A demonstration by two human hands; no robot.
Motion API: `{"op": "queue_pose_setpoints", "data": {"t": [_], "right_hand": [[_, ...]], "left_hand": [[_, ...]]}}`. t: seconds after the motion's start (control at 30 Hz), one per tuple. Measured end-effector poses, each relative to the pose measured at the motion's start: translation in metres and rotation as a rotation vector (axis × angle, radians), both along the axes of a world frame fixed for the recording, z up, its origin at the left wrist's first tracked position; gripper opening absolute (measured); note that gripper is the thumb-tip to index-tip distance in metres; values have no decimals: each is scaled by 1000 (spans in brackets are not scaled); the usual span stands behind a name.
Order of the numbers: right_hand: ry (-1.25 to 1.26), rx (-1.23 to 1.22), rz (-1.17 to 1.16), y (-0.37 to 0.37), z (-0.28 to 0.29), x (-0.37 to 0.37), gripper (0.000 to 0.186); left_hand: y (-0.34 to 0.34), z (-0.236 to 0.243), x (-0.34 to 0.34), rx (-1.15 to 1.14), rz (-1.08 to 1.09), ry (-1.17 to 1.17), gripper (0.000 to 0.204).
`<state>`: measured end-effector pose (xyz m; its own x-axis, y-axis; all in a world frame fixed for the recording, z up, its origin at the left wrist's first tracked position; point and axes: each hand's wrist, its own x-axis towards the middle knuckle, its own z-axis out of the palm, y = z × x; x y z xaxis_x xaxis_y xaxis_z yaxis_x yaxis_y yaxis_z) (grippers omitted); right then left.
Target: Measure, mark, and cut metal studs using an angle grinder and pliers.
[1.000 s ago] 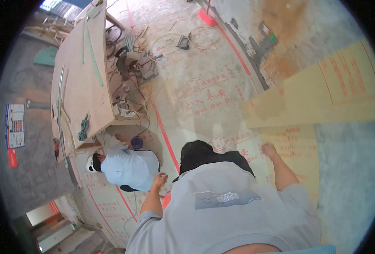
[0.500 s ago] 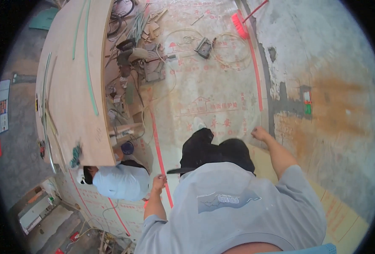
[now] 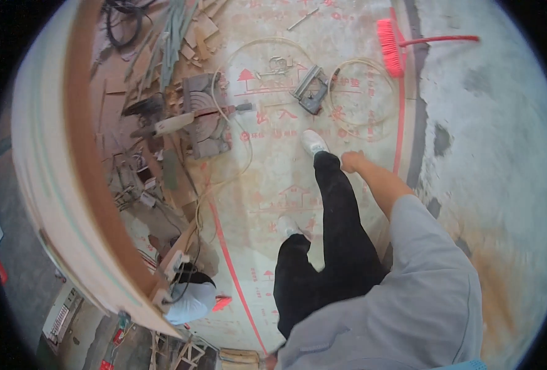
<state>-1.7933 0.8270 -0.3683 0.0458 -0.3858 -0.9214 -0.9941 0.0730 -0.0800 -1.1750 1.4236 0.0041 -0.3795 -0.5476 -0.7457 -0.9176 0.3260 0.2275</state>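
My right hand (image 3: 351,161) is held out ahead of me beside my right leg, its fingers curled in. Nothing shows in it, and it touches nothing. Only a sliver of my left hand (image 3: 271,362) shows at the lower edge; its fingers are hidden. On the floor beyond my right foot lies a grey air nailer (image 3: 312,90). A pale hose (image 3: 372,122) is coiled beside it. To the left of the nailer stands what looks like a mitre saw (image 3: 207,117) with a grooved grey base.
A wooden workbench (image 3: 57,154) runs along the left. Wood offcuts (image 3: 202,31) and cables litter the floor beside it. Another person (image 3: 190,303) is low at its near end, mostly hidden. A red broom (image 3: 392,48) lies at the far right. Printed sheeting (image 3: 267,160) covers the floor.
I have moved forward; the nailer, saw and broom appear nearer. My right arm has swung forward, while my left hand has dropped back to the lower edge. The bench hides more of the other person.
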Motion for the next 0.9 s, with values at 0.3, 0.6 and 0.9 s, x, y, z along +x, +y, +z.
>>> {"op": "queue_pose_setpoints", "data": {"t": [0.3,0.6,0.9], "right_hand": [[103,-739,381,-181,-263,-11,35],[-96,-491,755,-229,-271,-31,35],[-314,-198,839,-179,20,70,26]], "left_hand": [[-173,32,-71,893,1188,-453,38],[-174,129,-269,1008,2383,-363,42],[-268,-23,-275,342,2311,76,26]]}}
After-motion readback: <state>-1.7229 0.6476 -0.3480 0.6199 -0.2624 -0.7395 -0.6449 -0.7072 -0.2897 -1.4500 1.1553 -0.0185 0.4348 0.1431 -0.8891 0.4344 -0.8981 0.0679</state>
